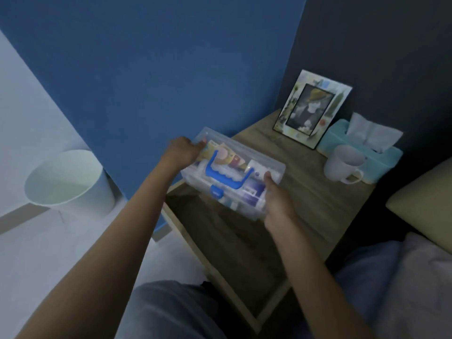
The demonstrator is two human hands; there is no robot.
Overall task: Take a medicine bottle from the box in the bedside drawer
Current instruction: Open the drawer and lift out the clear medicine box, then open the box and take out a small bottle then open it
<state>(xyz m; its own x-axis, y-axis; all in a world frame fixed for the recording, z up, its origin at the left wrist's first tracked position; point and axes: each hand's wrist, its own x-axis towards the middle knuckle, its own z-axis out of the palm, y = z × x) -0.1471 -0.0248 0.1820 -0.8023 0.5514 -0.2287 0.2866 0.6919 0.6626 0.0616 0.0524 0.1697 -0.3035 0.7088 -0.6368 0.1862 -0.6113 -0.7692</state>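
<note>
Single head-worn wide-angle view, looking forward and steeply down from above a seated person's lap. Both forearms enter from the lower edge, with the hands close to the lens at centre. The bedside counter (315,192) fills the right middle; the wall behind bows with wide-angle distortion.

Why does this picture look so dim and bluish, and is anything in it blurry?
Head view: the room is dimly lit, giving a blue-grey cast with no glare. The clear box held between the left hand and right hand is soft, its labels unreadable. The wide-angle lens bends the drawer edges and the wall lines.
</note>
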